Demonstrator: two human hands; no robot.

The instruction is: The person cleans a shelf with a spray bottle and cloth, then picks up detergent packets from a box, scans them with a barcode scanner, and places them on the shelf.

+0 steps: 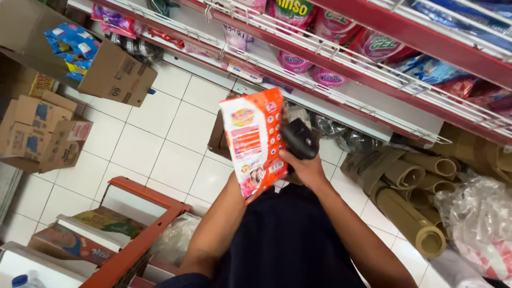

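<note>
Right hand (pixel 305 166): fingers closed around a black handheld scanner (pixel 299 138), held just beside the packet.
Left hand: hidden behind the orange and white packet (pixel 255 143); the grip cannot be made out, though the forearm rises to it.
Packet: upright, in the air above the white tiled floor (pixel 176 133), before the red shelves (pixel 341 58).
Around: cardboard boxes (pixel 114 74) at left, rolled cardboard (pixel 410 213) at right, an orange trolley frame (pixel 138 234) below.
Cut off: clear plastic bags (pixel 480 224) at the edge.
</note>
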